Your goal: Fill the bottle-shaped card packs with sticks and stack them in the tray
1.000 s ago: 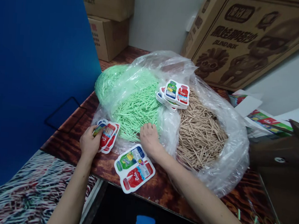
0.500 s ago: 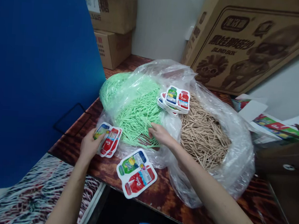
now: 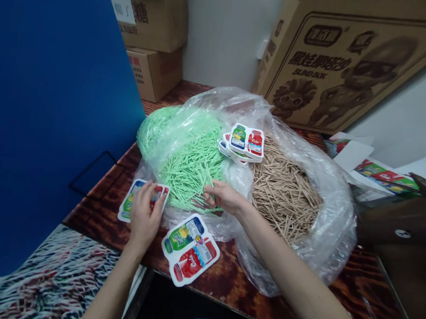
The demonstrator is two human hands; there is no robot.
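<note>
My left hand [image 3: 144, 218] rests over a drink-printed card [image 3: 126, 204] near the table's left edge, its fingers curled on the red cola half and hiding part of it. Green sticks [image 3: 186, 170] spill from a clear plastic bag in the middle. At their front edge, my right hand [image 3: 222, 196] pinches a few of these thin sticks between thumb and fingers. A second green-and-red card [image 3: 191, 250] lies flat in front, between my forearms. Several similar cards [image 3: 247, 142] are stacked on the plastic behind my right hand.
Brown sticks [image 3: 287, 194] fill another clear bag [image 3: 335, 226] at the right. Cardboard boxes [image 3: 157, 73] stand at the back left, and a large printed carton [image 3: 328, 75] at the back right. A blue panel [image 3: 55, 119] borders the left side. Printed packaging [image 3: 387, 176] lies far right.
My left hand has shifted right across the cards, from the green half to the red half; the fanned cards now overlap more closely. My right hand now has green sticks raised in its pinch.
</note>
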